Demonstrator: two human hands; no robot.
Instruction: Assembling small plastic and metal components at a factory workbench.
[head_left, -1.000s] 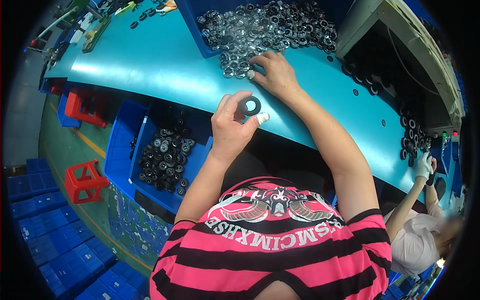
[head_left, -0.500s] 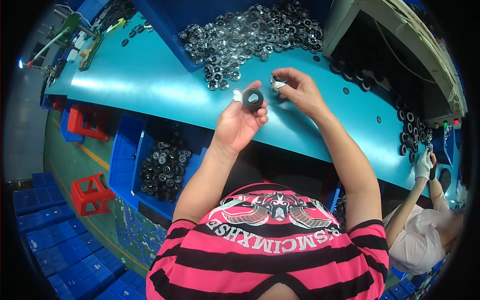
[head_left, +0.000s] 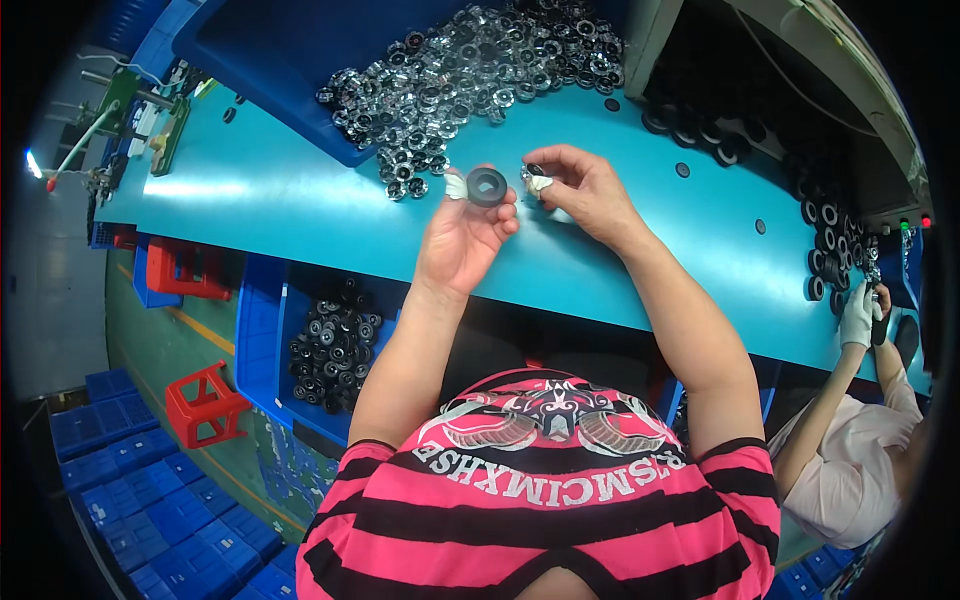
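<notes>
Left hand [head_left: 462, 235] raised, fingertips pinching black ring [head_left: 487, 186], right hand [head_left: 585, 190] curled, gripping small shiny part [head_left: 530, 176]

Bare teal table [head_left: 300, 215] left of hands; metal-ring heap [head_left: 470, 70] blocks ahead.

We see the left hand [head_left: 462, 235] pinching a black ring [head_left: 487, 186] above the teal counter [head_left: 270, 215] — the right hand [head_left: 585, 190] just beside it, fingers [head_left: 540, 160] gripping a small shiny ring [head_left: 529, 176] — near the heap of shiny rings [head_left: 470, 70].
</notes>
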